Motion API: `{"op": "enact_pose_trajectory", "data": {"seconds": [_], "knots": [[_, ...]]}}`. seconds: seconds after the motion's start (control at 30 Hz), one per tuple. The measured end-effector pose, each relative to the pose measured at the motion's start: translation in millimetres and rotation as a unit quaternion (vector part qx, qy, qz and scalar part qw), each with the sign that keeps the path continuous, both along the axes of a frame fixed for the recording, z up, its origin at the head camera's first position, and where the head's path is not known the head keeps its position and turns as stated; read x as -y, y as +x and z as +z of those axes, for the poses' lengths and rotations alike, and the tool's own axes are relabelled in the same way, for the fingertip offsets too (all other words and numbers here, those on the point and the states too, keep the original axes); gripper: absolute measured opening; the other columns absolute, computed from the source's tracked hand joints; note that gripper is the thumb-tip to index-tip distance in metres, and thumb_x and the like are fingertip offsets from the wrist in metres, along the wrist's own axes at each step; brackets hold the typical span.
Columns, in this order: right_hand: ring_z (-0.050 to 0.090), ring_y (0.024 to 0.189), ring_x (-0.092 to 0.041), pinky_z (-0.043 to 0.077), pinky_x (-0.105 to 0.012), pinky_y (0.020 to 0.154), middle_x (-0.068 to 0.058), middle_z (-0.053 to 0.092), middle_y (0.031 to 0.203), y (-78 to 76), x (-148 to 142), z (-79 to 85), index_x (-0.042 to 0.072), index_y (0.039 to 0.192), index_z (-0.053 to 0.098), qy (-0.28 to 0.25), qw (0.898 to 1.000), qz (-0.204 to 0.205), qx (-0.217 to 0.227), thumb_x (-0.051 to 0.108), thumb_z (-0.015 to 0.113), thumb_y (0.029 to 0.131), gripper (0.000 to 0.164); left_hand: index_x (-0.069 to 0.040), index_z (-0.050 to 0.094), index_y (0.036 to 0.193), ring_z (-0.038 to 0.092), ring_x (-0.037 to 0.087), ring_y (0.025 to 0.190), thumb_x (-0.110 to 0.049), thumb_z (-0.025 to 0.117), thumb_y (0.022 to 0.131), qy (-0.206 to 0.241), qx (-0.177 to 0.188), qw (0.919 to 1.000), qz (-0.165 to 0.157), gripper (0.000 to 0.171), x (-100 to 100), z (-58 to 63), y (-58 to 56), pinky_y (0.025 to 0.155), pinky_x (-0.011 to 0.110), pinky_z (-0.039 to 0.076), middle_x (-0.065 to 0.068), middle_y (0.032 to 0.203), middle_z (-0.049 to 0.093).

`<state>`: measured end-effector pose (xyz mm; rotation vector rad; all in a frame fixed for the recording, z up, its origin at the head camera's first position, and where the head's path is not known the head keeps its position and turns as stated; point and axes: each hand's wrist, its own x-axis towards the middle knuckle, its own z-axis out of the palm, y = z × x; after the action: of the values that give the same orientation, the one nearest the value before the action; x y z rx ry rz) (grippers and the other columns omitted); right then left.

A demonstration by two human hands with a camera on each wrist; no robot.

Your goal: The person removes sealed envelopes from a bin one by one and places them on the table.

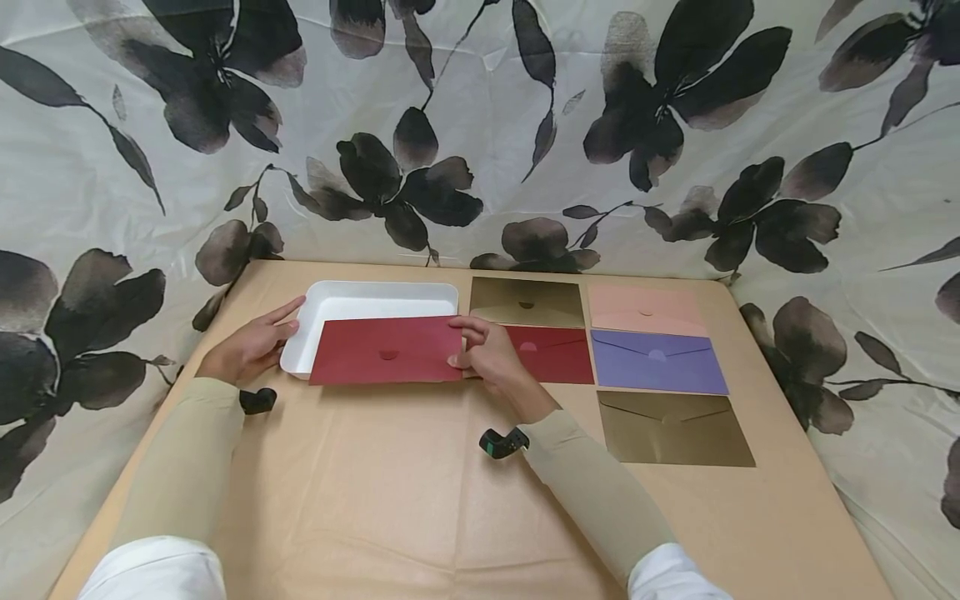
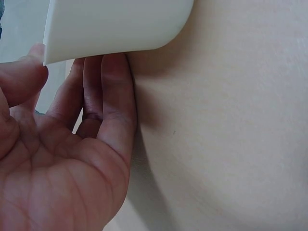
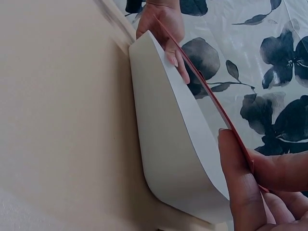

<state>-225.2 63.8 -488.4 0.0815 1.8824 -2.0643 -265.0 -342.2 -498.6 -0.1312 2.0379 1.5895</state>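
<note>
My right hand (image 1: 487, 354) pinches the right end of a red envelope (image 1: 386, 350) between thumb and fingers. The envelope is tilted above the white tray (image 1: 382, 292), covering much of its front part in the head view. From the right wrist, the envelope shows edge-on above the tray's rim (image 3: 185, 122), with the right thumb (image 3: 238, 178) on one face. At the tray's left end, my left hand (image 1: 251, 342) holds its side. The left thumb (image 2: 24, 79) is at the rim and the other fingers (image 2: 115, 91) reach against the tray, their tips hidden.
Right of the tray, envelopes lie flat on the tan table (image 1: 360, 492): gold (image 1: 525, 302), pink (image 1: 645, 308), red (image 1: 551, 354), purple (image 1: 660, 362) and another gold one (image 1: 675, 429). A floral cloth (image 1: 525, 125) surrounds the table's back and sides.
</note>
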Motion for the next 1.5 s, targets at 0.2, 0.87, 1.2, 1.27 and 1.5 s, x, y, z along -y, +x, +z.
{"op": "enact_pose_trajectory", "data": {"seconds": [0.2, 0.87, 1.2, 1.27, 1.5], "knots": [[0.07, 0.077, -0.016, 0.054, -0.023, 0.052, -0.011, 0.072, 0.133, 2.3, -2.7, -1.9, 0.016, 0.136, 0.068, 0.008, 1.0, 0.0, 0.0, -0.015, 0.075, 0.082, 0.063, -0.043, -0.003, 0.165, 0.047, 0.002, 0.117, -0.027, 0.034, 0.115, -0.005, 0.001, 1.0, 0.001, 0.064, -1.3, 0.8, 1.5, 0.089, 0.018, 0.053, 0.018, 0.175, 0.003], [0.068, 0.089, -0.02, 0.055, -0.025, 0.055, -0.01, 0.069, 0.139, 5.0, -13.8, -9.6, 0.016, 0.137, 0.067, 0.016, 1.0, 0.001, -0.004, -0.017, 0.073, 0.083, 0.063, -0.043, -0.003, 0.165, 0.048, 0.002, 0.115, -0.028, 0.034, 0.115, -0.008, 0.001, 1.0, 0.002, 0.064, -3.1, 0.4, 1.7, 0.089, 0.018, 0.053, 0.017, 0.175, 0.001], [0.068, 0.092, -0.021, 0.056, -0.026, 0.056, -0.01, 0.069, 0.14, 5.9, -18.8, -11.0, 0.017, 0.137, 0.067, 0.016, 1.0, 0.003, -0.001, -0.016, 0.073, 0.083, 0.064, -0.044, -0.003, 0.165, 0.041, 0.014, 0.131, -0.03, 0.036, 0.115, -0.02, -0.001, 0.9998, 0.002, 0.065, 0.1, 2.1, 4.6, 0.09, 0.016, 0.051, 0.015, 0.176, -0.001], [0.068, 0.093, -0.022, 0.056, -0.026, 0.057, -0.009, 0.069, 0.14, 6.3, -19.8, -10.2, 0.017, 0.137, 0.066, 0.018, 1.0, 0.003, -0.001, -0.016, 0.073, 0.084, 0.063, -0.044, -0.003, 0.165, 0.04, 0.015, 0.132, -0.031, 0.036, 0.115, -0.025, -0.002, 0.9997, 0.002, 0.064, 0.9, 2.3, 4.5, 0.089, 0.015, 0.051, 0.014, 0.176, -0.001], [0.067, 0.099, -0.025, 0.057, -0.026, 0.06, -0.008, 0.069, 0.14, 8.2, -26.1, -8.5, 0.019, 0.138, 0.066, 0.034, 0.999, -0.001, -0.004, -0.014, 0.073, 0.085, 0.063, -0.044, -0.004, 0.165, 0.041, 0.014, 0.134, -0.029, 0.034, 0.115, -0.014, 0.0, 0.9999, 0.002, 0.064, -0.9, 2.7, 1.4, 0.089, 0.015, 0.053, 0.013, 0.177, -0.005]]}}
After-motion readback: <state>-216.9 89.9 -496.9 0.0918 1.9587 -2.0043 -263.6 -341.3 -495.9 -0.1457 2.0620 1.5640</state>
